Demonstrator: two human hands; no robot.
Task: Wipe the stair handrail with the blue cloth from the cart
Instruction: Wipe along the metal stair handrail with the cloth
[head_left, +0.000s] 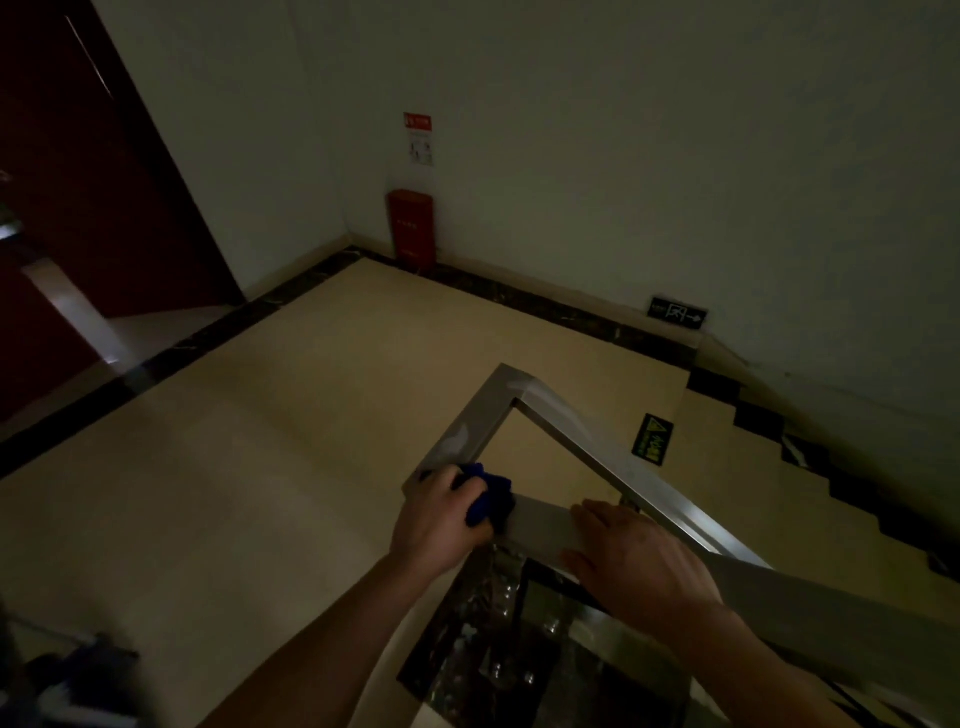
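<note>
The metal stair handrail (566, 415) bends in an angular loop at the centre of the dim landing. My left hand (441, 519) grips a bunched blue cloth (491, 499) and holds it against the rail near its left corner. My right hand (639, 561) lies on the flat top of the rail just right of the cloth, fingers straight. Pale smears show on the rail beyond the cloth.
Beige tiled landing floor (260, 467) spreads to the left. Stairs (810, 467) descend at right along the wall. A red fire box (410, 228) stands in the far corner. A dark red door (78, 182) is at left. Part of a cart (67, 686) shows at bottom left.
</note>
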